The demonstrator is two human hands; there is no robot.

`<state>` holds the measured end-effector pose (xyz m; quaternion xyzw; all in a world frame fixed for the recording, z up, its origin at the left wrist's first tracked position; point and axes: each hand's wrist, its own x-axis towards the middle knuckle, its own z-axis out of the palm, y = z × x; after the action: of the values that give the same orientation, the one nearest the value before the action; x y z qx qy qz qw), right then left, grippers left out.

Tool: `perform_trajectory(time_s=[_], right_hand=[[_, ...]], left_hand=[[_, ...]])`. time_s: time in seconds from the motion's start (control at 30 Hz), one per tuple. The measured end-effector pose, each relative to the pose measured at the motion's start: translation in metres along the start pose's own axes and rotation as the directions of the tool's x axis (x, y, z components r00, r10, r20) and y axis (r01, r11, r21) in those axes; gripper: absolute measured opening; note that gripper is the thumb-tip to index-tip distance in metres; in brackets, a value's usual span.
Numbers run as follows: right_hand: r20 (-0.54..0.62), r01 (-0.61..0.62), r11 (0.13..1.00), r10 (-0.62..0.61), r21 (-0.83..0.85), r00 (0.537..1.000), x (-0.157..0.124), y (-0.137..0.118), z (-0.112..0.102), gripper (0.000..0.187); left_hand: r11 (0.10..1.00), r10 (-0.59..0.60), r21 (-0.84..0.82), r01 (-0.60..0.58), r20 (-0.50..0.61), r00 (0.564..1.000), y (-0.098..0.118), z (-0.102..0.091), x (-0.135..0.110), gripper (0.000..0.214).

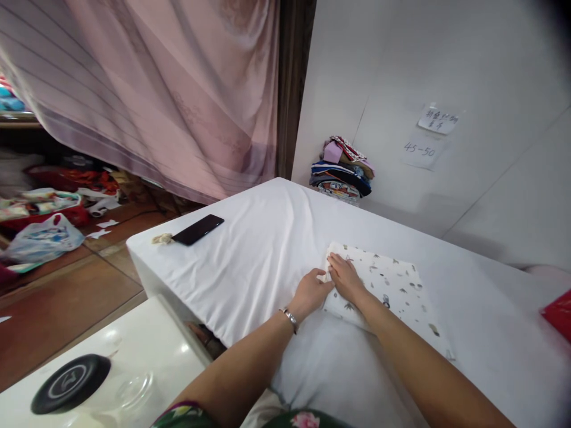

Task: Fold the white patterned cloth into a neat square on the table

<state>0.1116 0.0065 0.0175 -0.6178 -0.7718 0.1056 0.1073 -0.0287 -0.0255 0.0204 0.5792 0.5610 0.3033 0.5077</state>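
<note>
A white cloth (397, 285) printed with small leaves and dots lies folded flat on the white-covered table. At its left edge is my left hand (311, 292), its fingers bent and its thumb against the cloth; a silver bracelet (291, 319) circles that wrist. My right hand (345, 278) rests palm down on the cloth near the upper left corner, fingers stretched out close to the left thumb. The undersides of both hands are hidden.
On the table (263, 255) at left lies a black phone (199, 229) with a pale tassel (162, 238). Folded clothes (342, 172) are stacked by the wall. A white surface (147, 345) at lower left carries a black round object (71, 383). Something red (559, 315) sits far right.
</note>
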Motion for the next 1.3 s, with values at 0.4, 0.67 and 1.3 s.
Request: perform_trajectory(time_s=[0.4, 0.67, 1.3], right_hand=[[-0.005, 0.002, 0.997, -0.002, -0.082, 1.000, 0.005, -0.003, 0.001, 0.043], [-0.007, -0.026, 0.995, 0.026, -0.099, 1.000, 0.007, -0.004, 0.003, 0.043], [-0.056, -0.041, 0.999, 0.040, -0.022, 0.998, 0.003, -0.015, 0.002, 0.047]], left_hand=[[0.992, 0.115, 0.055, -0.115, -0.001, 0.993, -0.005, 0.000, -0.019, 0.036], [0.995, 0.026, -0.095, -0.024, 0.025, 0.999, -0.009, 0.004, -0.016, 0.032], [0.947, 0.257, 0.227, -0.228, -0.110, 0.960, -0.011, -0.011, -0.040, 0.046]])
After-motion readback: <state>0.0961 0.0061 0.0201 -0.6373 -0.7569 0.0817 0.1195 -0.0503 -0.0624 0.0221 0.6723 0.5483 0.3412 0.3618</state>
